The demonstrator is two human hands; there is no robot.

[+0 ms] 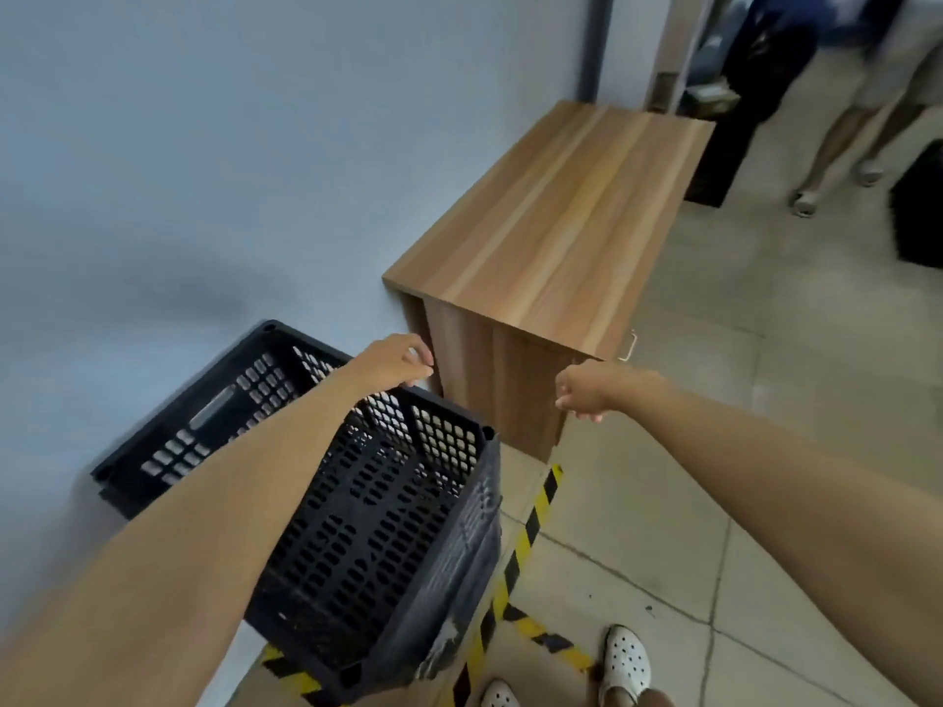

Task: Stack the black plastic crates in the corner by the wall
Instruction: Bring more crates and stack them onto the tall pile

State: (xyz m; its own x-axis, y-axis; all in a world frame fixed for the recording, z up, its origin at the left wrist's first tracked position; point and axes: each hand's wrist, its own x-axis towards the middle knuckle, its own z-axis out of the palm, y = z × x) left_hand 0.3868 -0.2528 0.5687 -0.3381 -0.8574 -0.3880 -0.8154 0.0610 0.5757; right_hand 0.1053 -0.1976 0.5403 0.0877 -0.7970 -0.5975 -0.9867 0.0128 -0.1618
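A black perforated plastic crate (388, 507) stands on the floor against the pale wall, beside a wooden cabinet. A second rim (109, 494) shows just under its left edge, like another crate beneath it. My left hand (395, 359) hovers over the crate's far rim with loosely curled fingers, thumb apart from them, and I see no grip on the plastic. My left forearm crosses above the crate's open top. To the right of the crate, my right hand (584, 392) hangs in the air in front of the cabinet's end, curled into a loose fist with nothing in it.
The wooden cabinet (551, 216) runs along the wall right behind the crate. Yellow-black hazard tape (530, 528) marks the tiled floor by the crate. My white shoes (625, 660) are at the bottom. Another person's legs (837, 145) and dark objects stand at the far right.
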